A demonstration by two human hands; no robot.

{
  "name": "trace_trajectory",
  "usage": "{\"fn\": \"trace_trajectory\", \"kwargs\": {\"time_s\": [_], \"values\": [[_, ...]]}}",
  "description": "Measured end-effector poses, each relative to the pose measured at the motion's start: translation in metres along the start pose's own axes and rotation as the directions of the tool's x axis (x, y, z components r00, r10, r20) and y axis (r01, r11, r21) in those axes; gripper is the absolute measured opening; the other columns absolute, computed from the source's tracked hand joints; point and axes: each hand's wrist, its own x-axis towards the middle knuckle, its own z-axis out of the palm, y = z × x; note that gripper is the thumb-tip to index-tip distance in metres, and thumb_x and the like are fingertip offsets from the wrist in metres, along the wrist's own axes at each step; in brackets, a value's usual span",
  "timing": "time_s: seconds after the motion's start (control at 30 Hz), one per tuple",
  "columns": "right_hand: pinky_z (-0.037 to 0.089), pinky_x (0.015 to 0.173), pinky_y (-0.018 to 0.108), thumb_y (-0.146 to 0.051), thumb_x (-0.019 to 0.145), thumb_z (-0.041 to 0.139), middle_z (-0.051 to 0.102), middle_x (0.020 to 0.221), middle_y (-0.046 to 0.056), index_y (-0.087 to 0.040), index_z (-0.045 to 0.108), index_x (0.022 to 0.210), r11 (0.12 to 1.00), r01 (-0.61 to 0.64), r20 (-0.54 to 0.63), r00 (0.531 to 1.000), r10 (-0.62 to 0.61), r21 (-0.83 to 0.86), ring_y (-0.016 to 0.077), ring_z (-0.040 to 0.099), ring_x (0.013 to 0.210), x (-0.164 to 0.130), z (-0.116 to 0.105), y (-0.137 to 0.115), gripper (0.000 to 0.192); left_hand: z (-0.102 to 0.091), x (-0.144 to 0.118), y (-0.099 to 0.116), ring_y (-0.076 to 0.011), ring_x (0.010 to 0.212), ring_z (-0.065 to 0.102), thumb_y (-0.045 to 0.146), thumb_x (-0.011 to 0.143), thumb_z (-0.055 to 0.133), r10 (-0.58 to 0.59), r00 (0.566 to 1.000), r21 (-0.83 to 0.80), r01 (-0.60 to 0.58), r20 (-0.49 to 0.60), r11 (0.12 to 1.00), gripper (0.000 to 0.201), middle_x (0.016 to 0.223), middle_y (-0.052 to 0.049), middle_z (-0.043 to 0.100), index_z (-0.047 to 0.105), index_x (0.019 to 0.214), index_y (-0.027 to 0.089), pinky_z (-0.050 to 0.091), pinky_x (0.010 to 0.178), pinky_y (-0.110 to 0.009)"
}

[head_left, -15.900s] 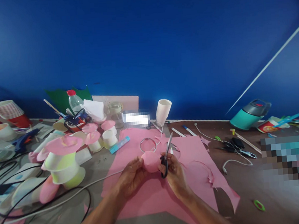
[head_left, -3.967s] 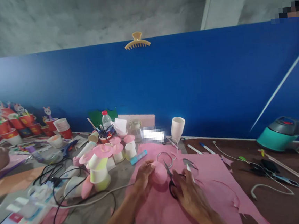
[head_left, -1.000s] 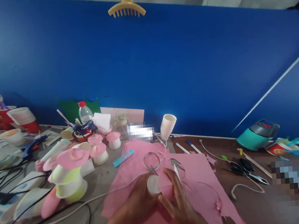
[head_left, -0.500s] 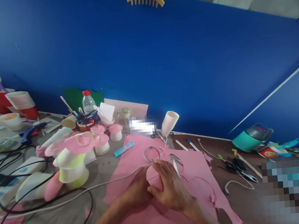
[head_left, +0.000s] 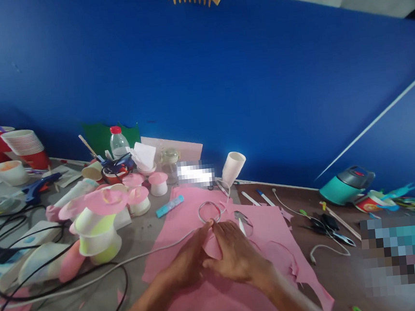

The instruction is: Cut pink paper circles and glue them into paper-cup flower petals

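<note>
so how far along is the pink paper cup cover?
Done: several pink-topped cups stand finished on the table's left. In hand: left hand and right hand press a pink paper piece over something hidden beneath, on the pink sheet. Left: cannot tell if it is fixed; a bare white cup stands behind.

Matt pink paper sheet (head_left: 273, 246); shiny metal ring (head_left: 209, 212) (thin wire); glossy plastic bottle (head_left: 118, 143).

- The paper (head_left: 273, 246) under my hands is pink.
- The wall (head_left: 223, 91) is blue.
- The bottle cap (head_left: 115, 130) is red.
- The jug (head_left: 343, 187) is teal.
</note>
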Motion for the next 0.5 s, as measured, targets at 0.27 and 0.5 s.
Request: {"fn": "trace_trajectory", "kwargs": {"time_s": [0.27, 0.5], "values": [[0.055, 0.088, 0.044, -0.035, 0.087, 0.055, 0.065, 0.118, 0.016, -0.015, 0.052, 0.132, 0.951, -0.158, -0.294, 0.926, 0.237, 0.266, 0.0271, 0.066, 0.102, -0.012, 0.012, 0.066, 0.049, -0.015, 0.012, 0.012, -0.0194, 0.076, 0.067, 0.036, 0.077, 0.074, -0.308, 0.916, -0.509, 0.143, -0.257, 0.849, 0.051, 0.085, -0.002, 0.07, 0.059, 0.123, 0.02, 0.054, 0.069, -0.029], [0.054, 0.077, 0.034, -0.025, 0.087, 0.056, 0.071, 0.1, 0.01, -0.016, 0.068, 0.11, 0.966, -0.23, -0.258, 0.933, 0.253, 0.117, 0.0236, 0.069, 0.088, -0.022, 0.017, 0.08, 0.028, -0.031, 0.02, 0.014, -0.0297, 0.095, 0.071, 0.03, 0.077, 0.071, -0.523, 0.844, -0.897, 0.132, -0.123, 0.423, 0.031, 0.092, -0.01, 0.075, 0.063, 0.101, 0.012, 0.057, 0.087, -0.048]]}}
